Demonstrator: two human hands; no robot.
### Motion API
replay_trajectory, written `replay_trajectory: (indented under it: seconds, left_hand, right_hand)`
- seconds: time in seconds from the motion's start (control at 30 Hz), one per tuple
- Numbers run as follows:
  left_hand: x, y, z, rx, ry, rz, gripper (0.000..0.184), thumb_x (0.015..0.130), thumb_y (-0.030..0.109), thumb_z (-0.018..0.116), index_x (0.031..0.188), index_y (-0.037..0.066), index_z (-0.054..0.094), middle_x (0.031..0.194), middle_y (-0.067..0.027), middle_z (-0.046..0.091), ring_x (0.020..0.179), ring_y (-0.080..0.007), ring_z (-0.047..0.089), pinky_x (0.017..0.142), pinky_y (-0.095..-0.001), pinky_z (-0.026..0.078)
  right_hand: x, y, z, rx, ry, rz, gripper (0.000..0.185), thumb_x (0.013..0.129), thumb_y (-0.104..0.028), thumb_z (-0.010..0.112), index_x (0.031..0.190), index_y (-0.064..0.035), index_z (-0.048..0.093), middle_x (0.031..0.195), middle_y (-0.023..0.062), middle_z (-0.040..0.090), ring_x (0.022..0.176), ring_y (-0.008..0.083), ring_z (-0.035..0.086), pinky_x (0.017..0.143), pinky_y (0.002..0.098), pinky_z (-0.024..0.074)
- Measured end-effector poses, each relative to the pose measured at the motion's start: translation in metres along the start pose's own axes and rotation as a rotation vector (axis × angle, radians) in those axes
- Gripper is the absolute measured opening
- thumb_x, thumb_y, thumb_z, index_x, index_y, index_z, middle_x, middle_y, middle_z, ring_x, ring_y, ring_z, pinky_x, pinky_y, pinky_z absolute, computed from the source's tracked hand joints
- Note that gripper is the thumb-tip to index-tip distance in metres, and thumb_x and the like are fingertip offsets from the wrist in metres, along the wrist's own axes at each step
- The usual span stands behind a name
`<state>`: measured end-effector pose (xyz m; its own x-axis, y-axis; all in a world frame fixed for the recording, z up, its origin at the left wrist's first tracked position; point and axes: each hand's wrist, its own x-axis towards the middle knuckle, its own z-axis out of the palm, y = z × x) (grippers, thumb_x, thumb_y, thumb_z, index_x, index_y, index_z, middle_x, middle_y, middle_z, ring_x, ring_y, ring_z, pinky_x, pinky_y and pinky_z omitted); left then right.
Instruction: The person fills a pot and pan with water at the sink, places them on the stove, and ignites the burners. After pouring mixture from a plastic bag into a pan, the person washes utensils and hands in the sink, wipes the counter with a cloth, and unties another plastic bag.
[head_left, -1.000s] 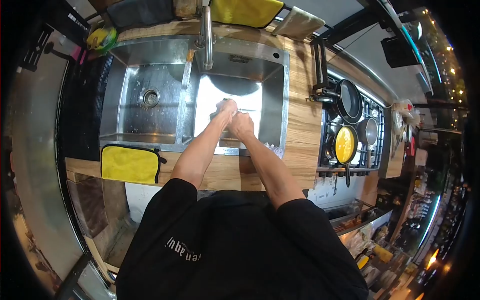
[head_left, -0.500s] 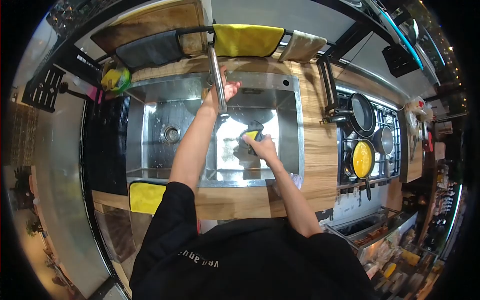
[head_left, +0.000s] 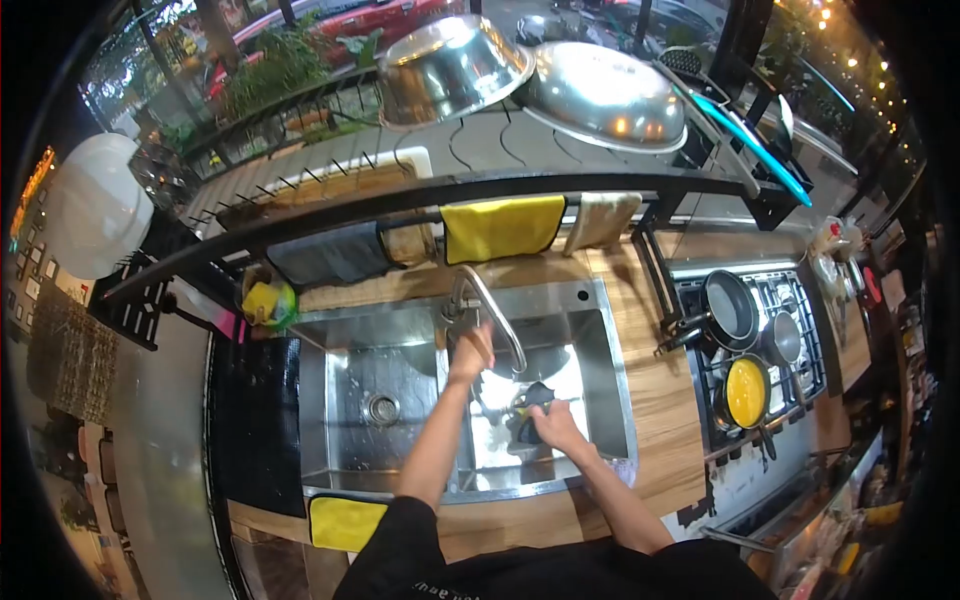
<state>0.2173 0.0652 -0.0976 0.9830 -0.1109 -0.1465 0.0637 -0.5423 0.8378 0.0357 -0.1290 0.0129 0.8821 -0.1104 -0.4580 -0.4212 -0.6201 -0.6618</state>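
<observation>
My left hand (head_left: 474, 352) is at the base of the metal faucet (head_left: 506, 325), just left of its curved spout. Its fingers are blurred, and whether they grip the faucet cannot be made out. In the right basin of the steel sink (head_left: 622, 410), my right hand (head_left: 560, 426) is closed on a bunched dark cloth (head_left: 530, 432) with a small yellow patch showing. The cloth lies below the spout's end, over the bright basin floor. Part of it is hidden by my fingers.
Right of the sink, a gas stove (head_left: 806, 345) holds a pan of yellow food (head_left: 745, 395), a dark frying pan (head_left: 730, 305) and a small pot (head_left: 782, 338). Towels, one yellow (head_left: 503, 230), hang behind the faucet. Metal bowls (head_left: 607, 95) rest on the rack above.
The view has tilted up, bringing the rack and bowls into sight. My left hand has shifted from spread beside the spout to the faucet's base. My right hand still holds the cloth.
</observation>
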Motion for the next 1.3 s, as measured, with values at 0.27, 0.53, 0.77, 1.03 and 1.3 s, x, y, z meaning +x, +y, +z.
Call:
replay_trajectory:
  seconds: [0.27, 0.53, 0.77, 1.03, 1.3]
  left_hand:
    - [-0.109, -0.052, 0.074, -0.869, -0.110, -0.038, 0.042, 0.098, 0.029, 0.044, 0.129, 0.002, 0.046, 0.122, -0.0148, 0.057, 0.104, -0.0193, 0.055, 0.087, -0.0369, 0.046]
    - [-0.144, 0.081, 0.007, -1.541, -0.602, -0.590, 0.083, 0.085, 0.073, 0.033, 0.123, 0.001, 0.051, 0.122, -0.0209, 0.057, 0.108, -0.0378, 0.057, 0.090, -0.0593, 0.044]
    - [-0.111, 0.059, 0.025, -1.356, -0.602, -0.752, 0.059, 0.083, 0.059, 0.051, 0.110, 0.006, 0.058, 0.103, -0.0190, 0.062, 0.094, -0.0346, 0.061, 0.082, -0.0524, 0.050]
    - [-0.068, -0.047, 0.057, -1.043, -0.602, -0.764, 0.053, 0.084, 0.057, 0.054, 0.105, 0.009, 0.060, 0.091, -0.0130, 0.065, 0.081, -0.0293, 0.064, 0.069, -0.0489, 0.054]
    - [-0.119, 0.027, 0.026, -1.311, -0.556, -1.085, 0.052, 0.080, 0.053, 0.060, 0.099, 0.005, 0.061, 0.087, -0.0126, 0.064, 0.076, -0.0272, 0.063, 0.061, -0.0366, 0.053]
  right_hand:
    - [0.014, -0.066, 0.020, 0.076, 0.174, -0.315, 0.026, 0.079, -0.010, 0.056, 0.100, 0.0056, 0.055, 0.086, 0.0294, 0.063, 0.083, 0.0463, 0.062, 0.074, 0.0491, 0.0499]
    - [0.034, -0.059, 0.065, 0.277, 0.488, -0.443, 0.022, 0.083, -0.017, 0.056, 0.093, 0.0003, 0.066, 0.082, 0.0265, 0.064, 0.082, 0.0411, 0.063, 0.077, 0.0485, 0.0480]
    - [0.012, -0.044, 0.042, -0.071, 0.388, -0.479, 0.033, 0.084, -0.028, 0.047, 0.084, -0.0071, 0.072, 0.088, 0.0171, 0.068, 0.084, 0.0362, 0.065, 0.079, 0.0450, 0.0492]
    - [-0.059, -0.039, 0.039, 0.121, 0.385, -0.538, 0.034, 0.081, -0.030, 0.052, 0.085, -0.0027, 0.071, 0.105, 0.0175, 0.066, 0.096, 0.0360, 0.064, 0.086, 0.0420, 0.0496]
    - [0.014, -0.036, -0.018, 1.049, 0.025, 0.134, 0.069, 0.083, -0.034, 0.068, 0.139, -0.0111, 0.035, 0.135, 0.0163, 0.041, 0.116, 0.0302, 0.048, 0.090, 0.0461, 0.0436]
